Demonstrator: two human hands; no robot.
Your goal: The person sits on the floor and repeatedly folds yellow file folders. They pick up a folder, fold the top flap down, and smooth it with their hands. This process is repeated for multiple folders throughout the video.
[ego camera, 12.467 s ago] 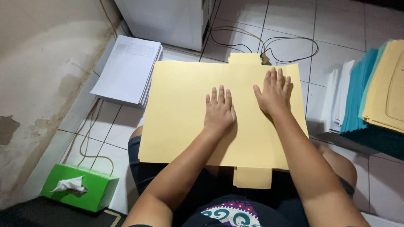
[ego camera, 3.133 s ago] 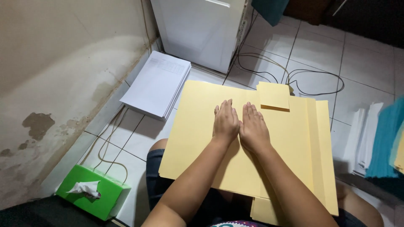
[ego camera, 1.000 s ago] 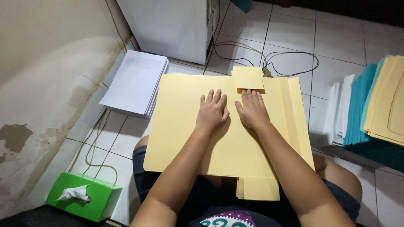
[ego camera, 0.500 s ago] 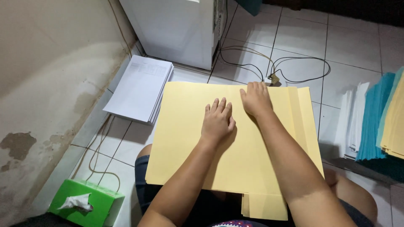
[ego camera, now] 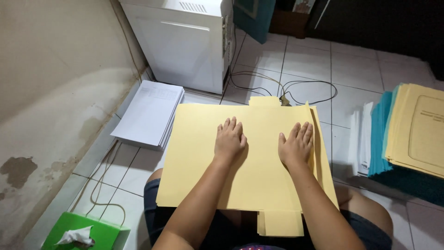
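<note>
My left hand (ego camera: 230, 140) lay flat, fingers (ego camera: 232, 126) stretched out and close together, palm down on the yellow folder (ego camera: 199, 157), gripping nothing. My right hand (ego camera: 296, 144) lay the same way a little apart from it, fingers slightly spread, near the folder's right edge, also holding nothing. Both hands pointed away from me, pressing on the top sheet.

The folder rested across my lap, large and pale yellow, with a small tab (ego camera: 264, 101) sticking out at its far edge and another flap (ego camera: 280, 223) showing at the near edge between my forearms. Along the right side, the edges of more yellow card (ego camera: 326, 162) showed just beneath the top sheet.

On the tiled floor (ego camera: 300, 65) to my left sat a stack of white paper (ego camera: 149, 113), just beside the folder's far left corner. Beyond it stood a white cabinet (ego camera: 180, 41) against the wall (ego camera: 51, 92). Black cables (ego camera: 296, 90) curled on the tiles past the folder's tab. Thin cords (ego camera: 104, 185) ran along the floor by the wall on the left. At the lower left was a green tissue box (ego camera: 88, 235) with a tissue poking out. To my right lay a pile of teal and yellow folders (ego camera: 411, 134), with some white sheets (ego camera: 360, 139) beside it.
</note>
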